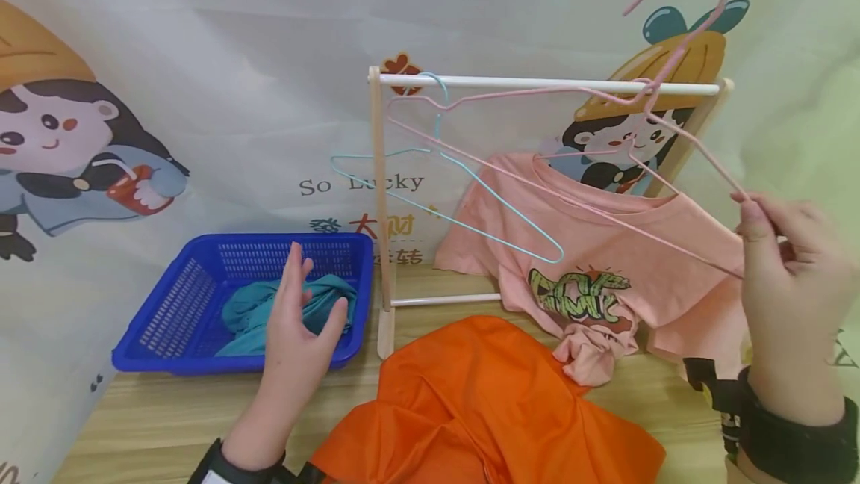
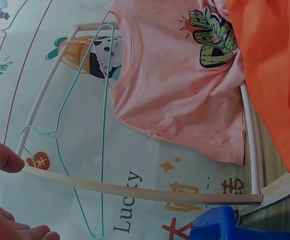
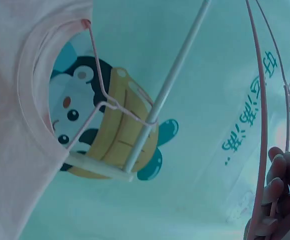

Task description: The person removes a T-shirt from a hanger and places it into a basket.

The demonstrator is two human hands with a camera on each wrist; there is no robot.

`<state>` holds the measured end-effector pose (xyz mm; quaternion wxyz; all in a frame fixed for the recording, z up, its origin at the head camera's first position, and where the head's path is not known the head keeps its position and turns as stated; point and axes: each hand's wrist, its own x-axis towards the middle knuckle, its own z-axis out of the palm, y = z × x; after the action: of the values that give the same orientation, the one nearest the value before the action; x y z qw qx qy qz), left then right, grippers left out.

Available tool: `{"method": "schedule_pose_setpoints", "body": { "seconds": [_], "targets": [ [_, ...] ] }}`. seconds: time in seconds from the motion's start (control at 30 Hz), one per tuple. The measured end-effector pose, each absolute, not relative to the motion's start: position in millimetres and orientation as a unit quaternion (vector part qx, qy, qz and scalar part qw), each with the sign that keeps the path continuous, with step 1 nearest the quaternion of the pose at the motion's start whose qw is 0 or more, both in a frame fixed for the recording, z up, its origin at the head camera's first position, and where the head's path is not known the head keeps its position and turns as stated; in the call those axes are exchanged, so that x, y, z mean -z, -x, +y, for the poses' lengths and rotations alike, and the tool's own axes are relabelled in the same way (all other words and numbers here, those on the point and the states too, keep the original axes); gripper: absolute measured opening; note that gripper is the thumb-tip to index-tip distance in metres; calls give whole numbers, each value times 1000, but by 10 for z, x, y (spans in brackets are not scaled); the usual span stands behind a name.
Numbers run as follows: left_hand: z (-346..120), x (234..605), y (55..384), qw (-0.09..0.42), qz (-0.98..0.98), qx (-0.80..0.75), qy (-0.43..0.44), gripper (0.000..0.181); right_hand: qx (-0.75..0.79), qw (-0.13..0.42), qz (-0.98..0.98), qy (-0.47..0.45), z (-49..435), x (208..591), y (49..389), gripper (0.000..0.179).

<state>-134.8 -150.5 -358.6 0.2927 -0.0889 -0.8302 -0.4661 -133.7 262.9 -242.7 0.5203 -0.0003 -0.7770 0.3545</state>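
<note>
My right hand (image 1: 796,267) pinches one end of a pink hanger (image 1: 510,163), raised in front of the rack with its hook up. Nothing is in my left hand (image 1: 302,327), whose fingers are straight and thumb spread, in front of the blue basket. On the rack (image 1: 537,83) hang a bare light-blue hanger (image 1: 500,249) and, at the right, a pink T-shirt (image 1: 605,230) with a green print on another pink hanger (image 3: 97,75). Below them an orange garment (image 1: 484,402) lies spread on the table.
A blue basket (image 1: 144,327) stands left of the rack with a teal cloth (image 1: 251,312) in it. The rack's wooden post (image 1: 381,193) rises beside the basket. A printed white backdrop (image 1: 222,58) hangs behind the wood-grain table (image 1: 128,424).
</note>
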Motion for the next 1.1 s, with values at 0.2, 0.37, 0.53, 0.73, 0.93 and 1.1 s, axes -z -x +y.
{"method": "schedule_pose_setpoints", "body": {
  "seconds": [0.2, 0.37, 0.53, 0.73, 0.93, 1.1],
  "targets": [
    [-1507, 3723, 1394, 239, -869, 412, 132, 82, -316, 526, -785, 80, 2816, 2352, 1207, 25],
    [-1322, 3892, 1377, 156, -907, 344, 188, 89, -311, 528, -787, 67, 2920, 2378, 1185, 20],
    [-1039, 4139, 1330, 80, -932, 260, 239, 95, -269, 536, -798, 51, 2917, 2406, 1177, 30],
    [-764, 4375, 1324, 14, -946, 176, 273, 90, -226, 488, -842, 34, 2724, 2401, 1274, 30],
    [-552, 4502, 1355, -46, -948, 153, 275, 80, -180, 457, -871, -11, 2538, 2401, 1483, 28],
    [-408, 4608, 1392, -92, -947, 149, 268, 89, -193, 438, -877, -32, 2397, 2411, 1678, 29]
  ]
}}
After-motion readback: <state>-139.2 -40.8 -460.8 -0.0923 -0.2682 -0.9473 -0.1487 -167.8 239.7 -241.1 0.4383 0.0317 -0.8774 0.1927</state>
